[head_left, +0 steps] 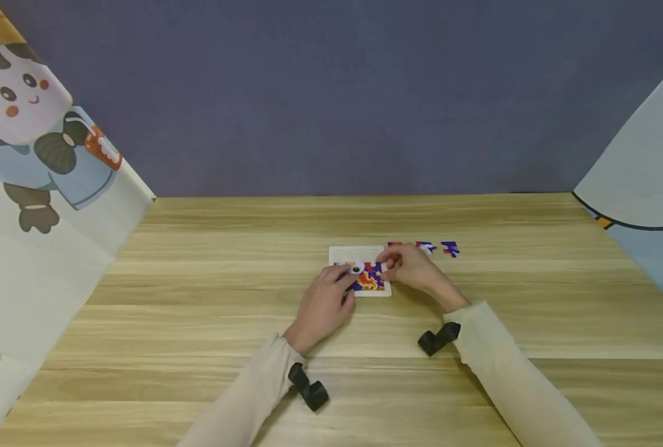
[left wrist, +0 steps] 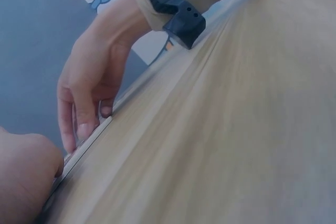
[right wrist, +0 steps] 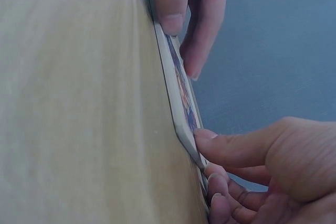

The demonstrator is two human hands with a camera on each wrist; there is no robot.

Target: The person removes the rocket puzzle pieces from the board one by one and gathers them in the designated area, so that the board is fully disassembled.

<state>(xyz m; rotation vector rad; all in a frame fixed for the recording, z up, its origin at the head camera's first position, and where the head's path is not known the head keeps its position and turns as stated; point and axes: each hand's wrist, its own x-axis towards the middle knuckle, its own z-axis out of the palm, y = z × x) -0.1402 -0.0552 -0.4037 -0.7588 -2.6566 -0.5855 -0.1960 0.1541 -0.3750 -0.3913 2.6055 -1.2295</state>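
Observation:
A shallow white jigsaw tray (head_left: 339,253) lies on the table, its lower part filled with a colourful picture (head_left: 369,280) in purple, red and yellow. My left hand (head_left: 323,301) rests on the tray's left side, its extended fingers (right wrist: 206,35) and thumb touching the picture and rim. At the right edge, my right hand (head_left: 415,268) holds the tray between the thumb (right wrist: 231,148) and curled fingers. Whether a loose piece is also under those fingertips is hidden. Behind the right hand lie loose puzzle pieces (head_left: 450,248), one partly covered.
The wood-grain table (head_left: 225,347) runs back to a dark blue-grey panel (head_left: 354,99). Printed cartoon panels (head_left: 58,136) stand at the left and right sides. A black camera mount (head_left: 309,388) sits on each wrist.

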